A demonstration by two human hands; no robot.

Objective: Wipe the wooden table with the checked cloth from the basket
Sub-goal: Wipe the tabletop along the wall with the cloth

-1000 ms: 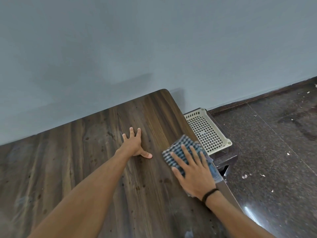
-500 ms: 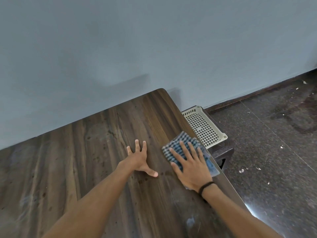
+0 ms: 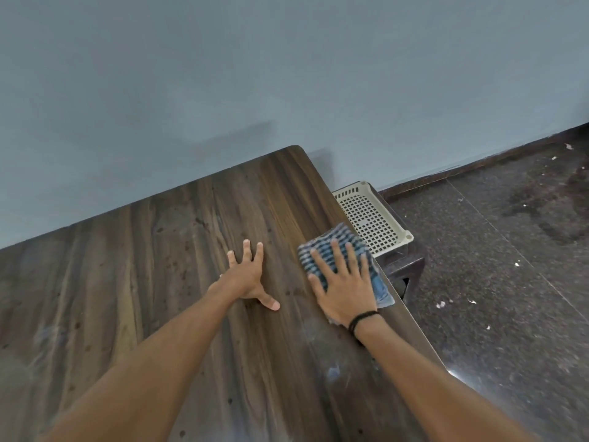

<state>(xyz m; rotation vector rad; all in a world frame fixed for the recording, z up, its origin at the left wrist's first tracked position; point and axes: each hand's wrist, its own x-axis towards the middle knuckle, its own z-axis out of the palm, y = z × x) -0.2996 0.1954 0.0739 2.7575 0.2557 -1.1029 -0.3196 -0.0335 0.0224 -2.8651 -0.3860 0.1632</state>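
Wristband: a dark band [image 3: 363, 319] circles the right wrist, directly behind the right hand.
Right hand: the right hand [image 3: 345, 291] lies palm down with straight, spread fingers. It presses flat on the checked cloth and grasps nothing.
Checked cloth: the blue-and-white checked cloth [image 3: 342, 232] lies flat on the bench under the right hand. It shows beyond the fingertips and to the right of the palm, and its right edge is at the right-hand edge of the bench.
Left hand: the left hand [image 3: 247, 279] is released, palm down on bare wood just to the left of the right hand, fingers spread and thumb pointing toward the cloth. It does not touch the cloth.
Bench: the dark wooden bench [image 3: 191, 250] carries both hands. Pale smears mark the surface nearer than the right wrist.
Basket: a cream perforated plastic basket [image 3: 366, 215] sits beyond and to the right of the right hand, off the bench edge and at a lower level.
Stool: a dark stool [image 3: 411, 263] supports the basket.
Floor: dark speckled floor [image 3: 510, 282] with pale scraps extends to the right of the right hand.
Wall: a grey-blue wall [image 3: 287, 74] stands beyond both hands, at the far edge of the bench.
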